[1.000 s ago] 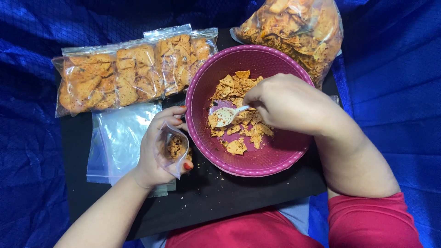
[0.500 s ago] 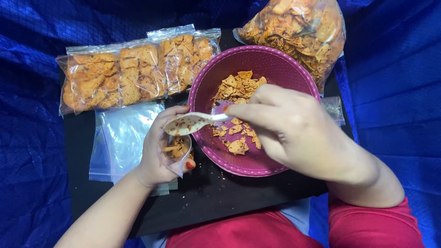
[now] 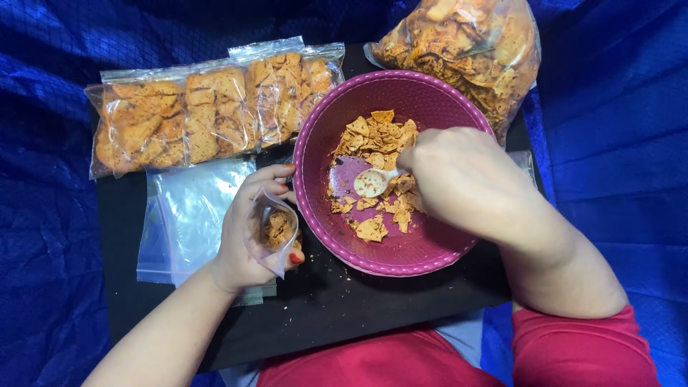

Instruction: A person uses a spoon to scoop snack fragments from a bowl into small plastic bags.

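Nearest to the person, the black mat (image 3: 344, 315) shows a bare strip along its front edge, with a few crumbs on it. On it the left hand (image 3: 247, 233) is closed around a small clear bag (image 3: 274, 231), mouth open upward, partly filled with orange chips. Just to the right, the right hand (image 3: 462, 183) pinches a white spoon (image 3: 374, 182) inside the purple bowl (image 3: 423, 252); its scoop lies on broken seasoned chips. Flat empty bags (image 3: 188, 215) lie left. Farther, filled bags (image 3: 211, 115) line the far edge, and a big chip bag (image 3: 466, 46) touches the bowl's rim.
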